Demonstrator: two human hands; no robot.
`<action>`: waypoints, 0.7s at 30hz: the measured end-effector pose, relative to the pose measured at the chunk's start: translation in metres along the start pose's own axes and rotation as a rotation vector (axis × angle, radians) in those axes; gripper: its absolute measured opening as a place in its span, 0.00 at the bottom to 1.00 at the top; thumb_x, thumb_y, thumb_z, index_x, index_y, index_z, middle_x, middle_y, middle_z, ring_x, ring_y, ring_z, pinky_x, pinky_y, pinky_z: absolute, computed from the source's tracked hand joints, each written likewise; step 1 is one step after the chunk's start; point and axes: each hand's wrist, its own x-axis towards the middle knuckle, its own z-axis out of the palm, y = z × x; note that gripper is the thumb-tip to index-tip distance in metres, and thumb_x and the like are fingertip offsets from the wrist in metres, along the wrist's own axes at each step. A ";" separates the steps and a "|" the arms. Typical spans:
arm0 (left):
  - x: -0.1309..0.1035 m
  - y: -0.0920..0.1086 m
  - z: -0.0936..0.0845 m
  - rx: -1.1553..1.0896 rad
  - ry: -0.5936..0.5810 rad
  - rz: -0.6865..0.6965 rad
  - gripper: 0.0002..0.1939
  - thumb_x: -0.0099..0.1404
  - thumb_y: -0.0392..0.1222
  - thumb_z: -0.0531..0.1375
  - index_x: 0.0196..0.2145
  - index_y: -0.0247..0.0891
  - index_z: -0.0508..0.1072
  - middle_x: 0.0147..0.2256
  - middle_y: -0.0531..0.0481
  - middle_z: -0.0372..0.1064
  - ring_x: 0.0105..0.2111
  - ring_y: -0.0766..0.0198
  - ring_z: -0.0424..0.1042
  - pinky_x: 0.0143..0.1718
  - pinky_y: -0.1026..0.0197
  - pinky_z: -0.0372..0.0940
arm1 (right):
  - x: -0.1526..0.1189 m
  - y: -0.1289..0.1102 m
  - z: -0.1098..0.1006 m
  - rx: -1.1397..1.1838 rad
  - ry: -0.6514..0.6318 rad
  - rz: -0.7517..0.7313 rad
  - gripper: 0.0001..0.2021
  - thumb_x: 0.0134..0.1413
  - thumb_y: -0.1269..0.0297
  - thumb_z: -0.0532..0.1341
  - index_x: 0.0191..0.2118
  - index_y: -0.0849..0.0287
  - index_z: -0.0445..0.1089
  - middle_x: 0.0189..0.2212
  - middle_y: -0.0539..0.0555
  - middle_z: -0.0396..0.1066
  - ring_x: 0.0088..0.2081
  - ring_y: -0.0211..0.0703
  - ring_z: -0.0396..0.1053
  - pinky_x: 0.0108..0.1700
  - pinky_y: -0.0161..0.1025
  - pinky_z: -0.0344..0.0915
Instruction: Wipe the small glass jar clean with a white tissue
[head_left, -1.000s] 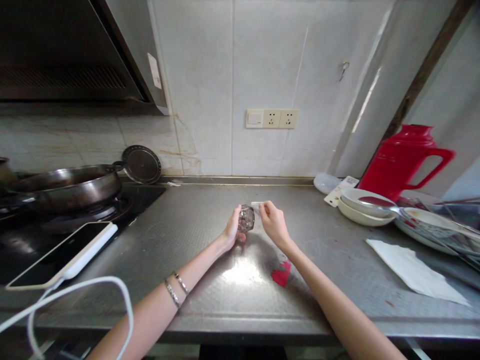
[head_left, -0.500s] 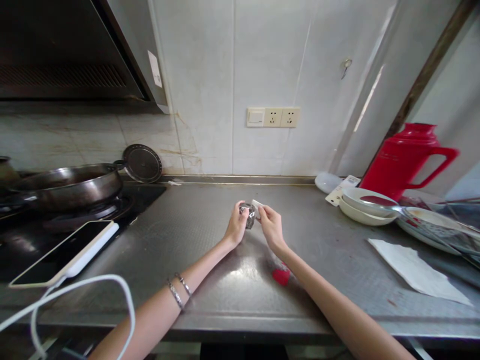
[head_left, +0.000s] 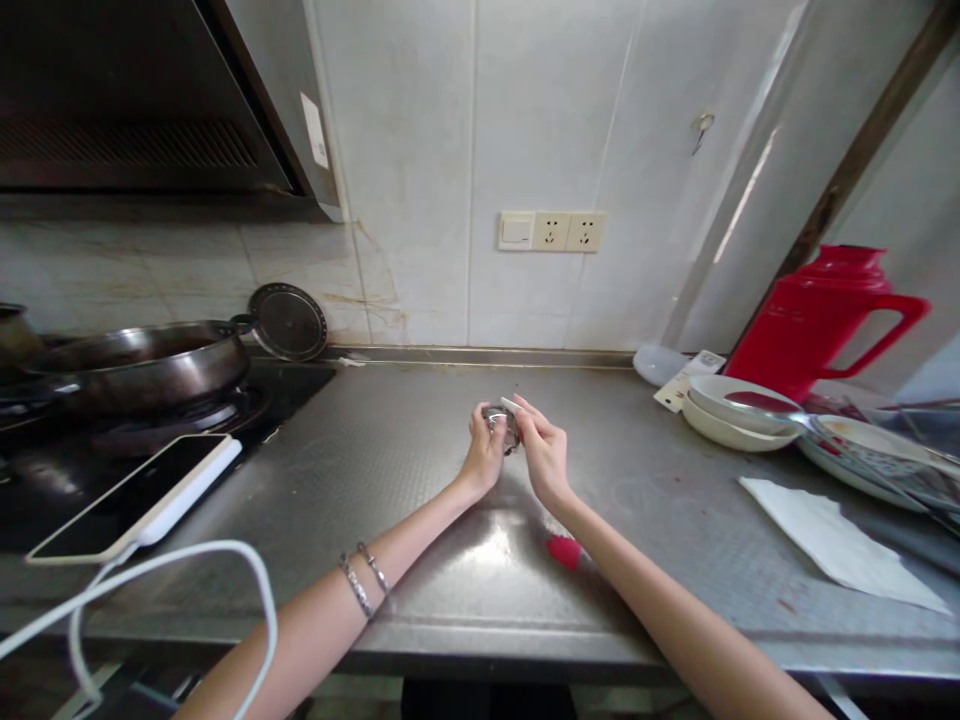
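I have the left hand [head_left: 484, 464] gripping a small clear glass [head_left: 513, 432] over the steel counter [head_left: 390, 430]; the right hand [head_left: 547, 462], close beside it, pinches a white piece [head_left: 509, 405] at its edge. Outward, I see a phone [head_left: 135, 500] leftward, bowls [head_left: 735, 436] and a red flask [head_left: 810, 325] rightward.

A: State the change at the right hand [head_left: 543, 455].
B: It stood apart from the glass item [head_left: 511, 427], toward 3 o'clock; it is now just beside it.
A: The white piece [head_left: 510, 404]?
B: It pointed toward 9 o'clock; it now sits at the item's 1 o'clock edge, slanting toward 10 o'clock.
A: The left hand [head_left: 484, 455]?
B: Its thumb moved from the 9 o'clock side to across the front.
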 end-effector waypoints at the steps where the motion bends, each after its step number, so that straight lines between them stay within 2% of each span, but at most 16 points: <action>1: 0.000 -0.001 0.000 0.004 0.021 0.014 0.23 0.63 0.52 0.58 0.52 0.44 0.57 0.38 0.49 0.66 0.30 0.66 0.68 0.28 0.66 0.64 | 0.000 0.000 -0.001 -0.014 0.004 -0.028 0.15 0.55 0.55 0.58 0.30 0.56 0.78 0.44 0.58 0.74 0.43 0.47 0.70 0.41 0.40 0.67; 4: 0.001 0.000 0.002 0.004 0.038 0.015 0.22 0.64 0.53 0.57 0.51 0.44 0.57 0.37 0.50 0.66 0.30 0.66 0.68 0.27 0.66 0.64 | 0.001 -0.002 -0.002 -0.076 0.012 -0.089 0.14 0.55 0.56 0.58 0.29 0.55 0.78 0.41 0.57 0.73 0.45 0.45 0.69 0.45 0.40 0.65; 9: -0.001 0.006 0.004 0.024 0.070 -0.004 0.19 0.67 0.53 0.53 0.50 0.43 0.56 0.35 0.52 0.64 0.23 0.70 0.64 0.20 0.70 0.59 | -0.002 -0.005 0.000 -0.140 -0.012 -0.123 0.16 0.58 0.56 0.56 0.31 0.58 0.78 0.32 0.55 0.73 0.33 0.41 0.70 0.37 0.37 0.64; 13: -0.002 0.010 0.004 0.018 0.074 -0.003 0.18 0.68 0.57 0.49 0.47 0.42 0.56 0.33 0.54 0.61 0.19 0.74 0.59 0.14 0.71 0.53 | -0.006 -0.007 0.002 -0.173 -0.016 -0.172 0.15 0.59 0.57 0.56 0.30 0.58 0.77 0.32 0.55 0.75 0.33 0.42 0.71 0.36 0.37 0.65; 18: -0.003 0.012 0.001 -0.066 0.050 -0.012 0.23 0.66 0.62 0.47 0.46 0.41 0.58 0.32 0.53 0.63 0.21 0.70 0.65 0.15 0.70 0.58 | -0.010 -0.011 0.000 -0.238 -0.060 -0.307 0.13 0.60 0.60 0.55 0.36 0.56 0.78 0.34 0.55 0.76 0.34 0.43 0.73 0.37 0.38 0.67; 21: -0.003 0.015 0.000 -0.155 0.048 -0.063 0.26 0.64 0.65 0.48 0.44 0.39 0.62 0.30 0.52 0.65 0.21 0.69 0.65 0.16 0.68 0.58 | -0.011 -0.012 0.000 -0.266 -0.072 -0.378 0.13 0.60 0.61 0.55 0.39 0.54 0.78 0.35 0.55 0.76 0.35 0.43 0.73 0.37 0.39 0.69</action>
